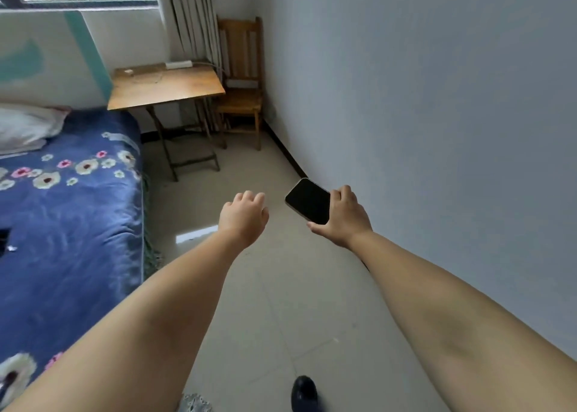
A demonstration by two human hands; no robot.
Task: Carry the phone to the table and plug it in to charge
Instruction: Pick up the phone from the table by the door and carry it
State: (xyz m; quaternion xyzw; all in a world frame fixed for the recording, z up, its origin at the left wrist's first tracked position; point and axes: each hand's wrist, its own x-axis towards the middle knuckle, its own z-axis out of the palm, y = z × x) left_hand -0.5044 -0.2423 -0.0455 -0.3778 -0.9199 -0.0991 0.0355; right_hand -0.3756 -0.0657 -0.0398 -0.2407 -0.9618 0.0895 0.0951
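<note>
A black phone (308,200) with a dark screen is gripped by its lower right edge in my right hand (342,216), held out over the floor. My left hand (245,216) is stretched forward beside it, empty, fingers curled loosely downward. Far ahead stands a small wooden folding table (175,88). On it lie a white power strip (178,64) at the back edge, a small white charger plug (128,71) and a thin cable (150,79).
A bed with a blue flowered cover (68,208) fills the left side. A wooden chair (242,80) stands right of the table in the corner. A white wall (437,115) runs along the right. Tiled floor (281,302) leads between bed and wall. My dark shoe (303,393) shows below.
</note>
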